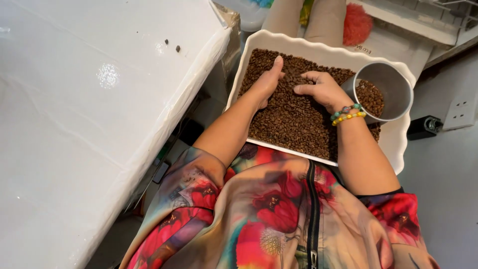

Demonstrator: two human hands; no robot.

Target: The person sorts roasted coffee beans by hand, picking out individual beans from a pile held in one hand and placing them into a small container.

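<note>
A white scalloped tray (401, 144) rests on my lap, filled with brown coffee beans (294, 119). My left hand (268, 79) lies palm down on the beans at the tray's left side, fingers together and pointing away from me. My right hand (321, 89), with beaded bracelets on the wrist, presses into the beans near the middle, fingers curled toward the left hand. Beside the right wrist a grey metal cup (391, 89) leans in the tray, part full of beans. What the fingers hold under the beans is hidden.
A large white table (99, 99) covered in plastic sheet stands to my left, with two stray beans (172, 46) on it. A red fluffy item (357, 22) lies beyond the tray. A wall socket (460, 112) and a black object (423, 127) are at the right.
</note>
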